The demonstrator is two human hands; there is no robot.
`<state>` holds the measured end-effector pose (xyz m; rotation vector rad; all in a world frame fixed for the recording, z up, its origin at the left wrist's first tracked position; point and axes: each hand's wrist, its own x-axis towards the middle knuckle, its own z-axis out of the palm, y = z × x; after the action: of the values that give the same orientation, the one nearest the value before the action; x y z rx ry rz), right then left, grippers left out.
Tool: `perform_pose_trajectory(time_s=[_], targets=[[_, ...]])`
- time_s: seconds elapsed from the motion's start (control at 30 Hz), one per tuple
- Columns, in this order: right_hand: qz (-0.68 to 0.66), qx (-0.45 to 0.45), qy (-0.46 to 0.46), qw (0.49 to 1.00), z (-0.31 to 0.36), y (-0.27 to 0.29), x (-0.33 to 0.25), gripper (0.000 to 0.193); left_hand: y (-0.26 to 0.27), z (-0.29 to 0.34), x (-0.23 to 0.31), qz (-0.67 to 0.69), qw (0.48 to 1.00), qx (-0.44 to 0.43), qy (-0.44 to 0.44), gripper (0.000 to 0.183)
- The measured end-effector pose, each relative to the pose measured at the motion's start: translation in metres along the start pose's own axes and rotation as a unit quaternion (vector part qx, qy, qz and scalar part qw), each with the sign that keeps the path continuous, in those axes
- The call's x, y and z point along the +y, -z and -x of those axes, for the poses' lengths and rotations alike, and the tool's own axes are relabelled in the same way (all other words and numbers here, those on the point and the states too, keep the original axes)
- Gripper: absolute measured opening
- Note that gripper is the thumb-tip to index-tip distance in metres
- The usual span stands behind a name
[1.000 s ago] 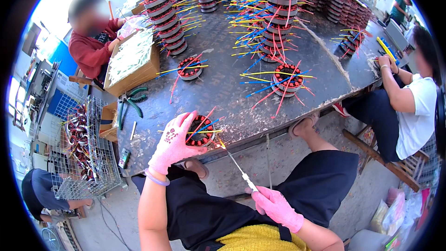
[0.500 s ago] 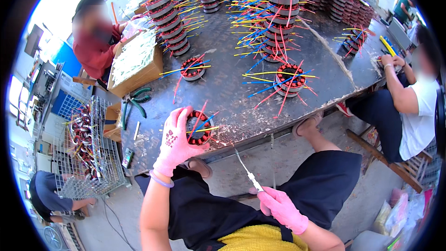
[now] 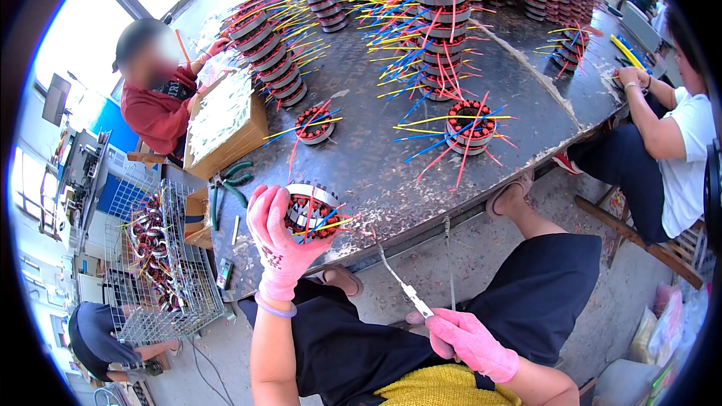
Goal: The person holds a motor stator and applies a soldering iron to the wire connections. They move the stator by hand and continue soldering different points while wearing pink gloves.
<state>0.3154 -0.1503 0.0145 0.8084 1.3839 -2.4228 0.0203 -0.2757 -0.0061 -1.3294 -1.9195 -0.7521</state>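
Note:
My left hand [image 3: 280, 244], in a pink glove, is closed around a motor stator [image 3: 314, 195] at the near table edge. The stator is a grey metal ring with red inside it and red, blue and yellow wires, and it is tilted so its side shows. My right hand [image 3: 475, 343], also gloved in pink, grips a thin hooked tool [image 3: 411, 293] with a white handle. Its long metal shaft points up and left, the tip near the table edge and apart from the stator. Two more wired stators, one left [image 3: 316, 134] and one right [image 3: 471, 140], lie farther back.
Tall stator stacks [image 3: 444, 22] stand behind. Green-handled pliers [image 3: 237, 180] lie left, by a cardboard box [image 3: 241, 139] of pale strips. A wire basket [image 3: 169, 323] of wound parts stands left of the table. One co-worker [image 3: 154, 116] sits at left, another [image 3: 677, 143] at right.
My left hand has tipped the stator, so its outer side now faces up more. The right hand still holds the tool near the table edge. The whole view has shifted slightly.

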Motion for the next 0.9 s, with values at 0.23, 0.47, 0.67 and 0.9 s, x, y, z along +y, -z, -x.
perform_pose_trajectory(time_s=[0.23, 0.47, 0.67, 0.9], targets=[[-0.026, -0.011, -0.001, 1.000, 0.0018, -0.0046, -0.0060, 0.042, 0.0044, 0.0010, 0.0002, -0.006, 1.000, 0.012, -0.009, 0.101], [-0.030, -0.007, -0.002, 1.000, 0.0030, -0.0066, -0.0075, 0.042, 0.0058, 0.0016, -0.0009, -0.012, 1.000, 0.008, -0.018, 0.101], [-0.018, -0.001, -0.002, 1.000, 0.0029, -0.0071, -0.0076, 0.041, 0.0061, 0.0015, -0.0010, -0.010, 1.000, 0.011, -0.021, 0.100], [-0.019, -0.008, 0.012, 1.000, 0.0008, -0.0046, -0.0015, 0.042, 0.0062, 0.0006, -0.0006, -0.012, 1.000, 0.008, -0.021, 0.099]])
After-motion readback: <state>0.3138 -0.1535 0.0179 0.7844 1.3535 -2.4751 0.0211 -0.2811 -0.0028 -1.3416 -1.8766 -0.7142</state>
